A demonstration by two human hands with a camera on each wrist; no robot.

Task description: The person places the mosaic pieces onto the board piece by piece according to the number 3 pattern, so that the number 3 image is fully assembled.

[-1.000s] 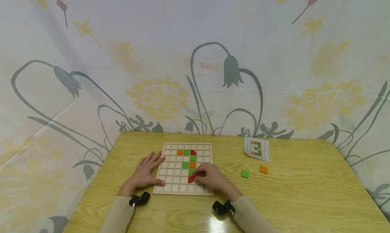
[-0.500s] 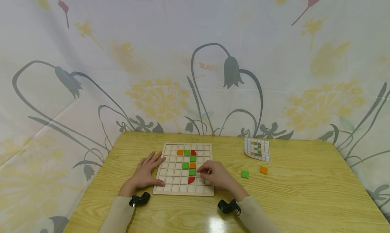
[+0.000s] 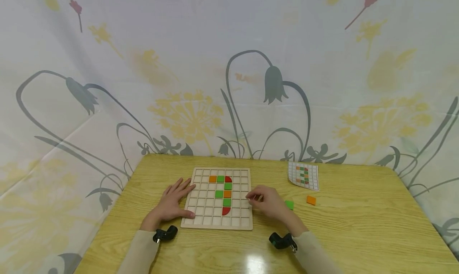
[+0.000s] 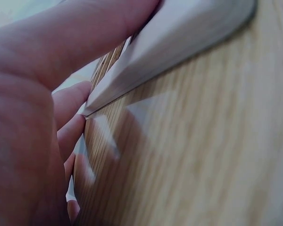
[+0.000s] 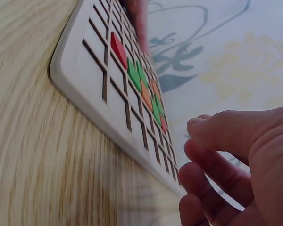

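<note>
A wooden grid board (image 3: 236, 222) lies on the table, with orange and green square tiles and red quarter-round tiles set in some of its cells. My left hand (image 3: 172, 202) rests on the board's left edge with fingers spread; in the left wrist view its thumb (image 4: 94, 33) lies over the pale wooden side. Just off the board's right edge hovers my right hand (image 3: 269, 204), fingers loosely bent. Between its thumb and fingers (image 5: 203, 188) nothing shows in the right wrist view. Beside it, a loose green tile (image 3: 289, 205) is partly covered by that hand.
A loose orange tile (image 3: 311, 200) lies right of the green one. Behind them sits a curled paper card (image 3: 303, 176) printed with a grid of coloured cells. The wooden table (image 3: 358, 218) ends at a flower-patterned cloth backdrop (image 3: 193, 67).
My right hand has let go of the lower red tile and moved right, from over the board to its right edge. The left hand stays in place.
</note>
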